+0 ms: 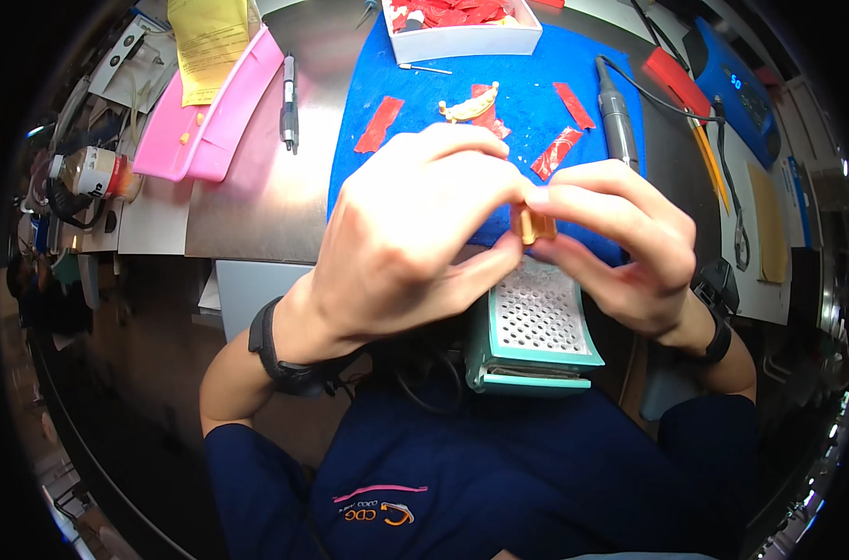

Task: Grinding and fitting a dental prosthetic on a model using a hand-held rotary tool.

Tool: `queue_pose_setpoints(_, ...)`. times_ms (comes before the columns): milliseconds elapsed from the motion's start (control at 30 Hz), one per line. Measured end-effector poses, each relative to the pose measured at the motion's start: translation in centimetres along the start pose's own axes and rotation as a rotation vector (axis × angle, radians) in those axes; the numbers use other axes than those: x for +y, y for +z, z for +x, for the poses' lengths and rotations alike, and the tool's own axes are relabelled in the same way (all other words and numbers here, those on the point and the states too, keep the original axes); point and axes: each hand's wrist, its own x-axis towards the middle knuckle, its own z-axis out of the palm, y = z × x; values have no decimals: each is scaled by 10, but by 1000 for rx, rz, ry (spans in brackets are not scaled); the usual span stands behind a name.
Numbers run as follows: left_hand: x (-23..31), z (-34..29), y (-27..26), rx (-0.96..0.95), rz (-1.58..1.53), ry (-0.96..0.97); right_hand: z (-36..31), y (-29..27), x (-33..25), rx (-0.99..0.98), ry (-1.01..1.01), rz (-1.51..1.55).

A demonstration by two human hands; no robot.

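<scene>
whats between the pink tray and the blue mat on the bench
In the head view, a dark pen-like tool lies on bare metal benchtop between the pink tray and the blue mat; nothing else sits there.

At the far edge of my blue mat (536, 103) sits a shallow white cardboard box (466, 37), open and full of red strips. To my left, a yellow printed slip (205, 47) lies in a pink tray (210, 121). Further left is a white round container (93, 170) with a dark-printed label. At my right, a blue device (737, 93) shows a small lit display (736, 80).
</scene>
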Motion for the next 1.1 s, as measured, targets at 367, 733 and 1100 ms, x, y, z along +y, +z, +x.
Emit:
queue_pose_setpoints(367, 1, 2, 2, 22, -441, -305, -8, -2, 1, 123, 401, 432)
queue_pose_setpoints(733, -4, 3, -5, -24, -424, -267, -9, -5, 1, 123, 400, 481)
queue_pose_setpoints(1100, -3, 2, -6, -45, -463, -313, -11, -6, 2, 81, 369, 431)
